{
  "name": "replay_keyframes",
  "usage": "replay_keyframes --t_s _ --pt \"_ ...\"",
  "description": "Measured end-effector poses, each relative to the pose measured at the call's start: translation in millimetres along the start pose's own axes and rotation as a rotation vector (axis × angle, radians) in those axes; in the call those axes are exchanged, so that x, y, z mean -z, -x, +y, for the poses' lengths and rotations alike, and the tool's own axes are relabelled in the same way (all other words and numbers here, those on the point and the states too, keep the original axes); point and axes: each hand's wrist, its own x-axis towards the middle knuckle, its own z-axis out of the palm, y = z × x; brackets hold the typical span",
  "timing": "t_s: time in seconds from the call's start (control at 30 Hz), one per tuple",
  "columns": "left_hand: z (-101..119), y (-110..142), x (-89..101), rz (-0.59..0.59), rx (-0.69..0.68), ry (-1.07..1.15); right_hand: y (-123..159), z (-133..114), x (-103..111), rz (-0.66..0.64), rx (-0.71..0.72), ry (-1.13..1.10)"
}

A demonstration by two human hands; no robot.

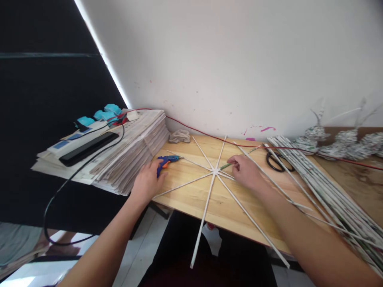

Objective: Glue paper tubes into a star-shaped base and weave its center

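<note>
White rolled-paper sticks form a star (215, 171) on the wooden table, their inner ends meeting at one centre. My right hand (243, 169) pinches a greenish paper stick (225, 166) whose tip points at that centre; part of it is hidden by the fingers. On the left, my left hand (149, 181) has its fingers closed around the handle of a blue and orange glue gun (165, 161). The gun's nozzle faces right, toward the star. Two of the star's sticks stick out past the table's front edge.
Loose paper sticks (317, 179) lie piled at the right beside black scissors (279, 162). A tall paper stack (149, 135) at the left carries a phone (89, 148) and a power strip (78, 135). A red cable (194, 128) runs along the wall; woven paper pieces (344, 141) stand far right.
</note>
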Motion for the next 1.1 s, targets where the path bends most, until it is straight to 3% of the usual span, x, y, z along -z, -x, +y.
replay_keyframes --t_s 0.13,0.3,0.43,0.67,1.1 --pt "-18 -2 -1.6 -0.159 0.177 -0.077 -2 1 -2 -0.004 0.025 -0.007" --pt "-7 -9 -4.2 -0.172 0.249 -0.13 -3 0 -2 -0.006 0.015 -0.018" --pt "-5 -10 -1.6 -0.119 0.251 -0.152 -2 -2 0 0.004 -0.006 -0.025" --pt "-30 7 0.9 0.05 0.238 -0.131 -1 -2 1 -0.017 0.012 -0.039" --pt "-45 45 -1.0 0.038 0.176 -0.21 1 -7 -1 -0.064 -0.015 -0.082"
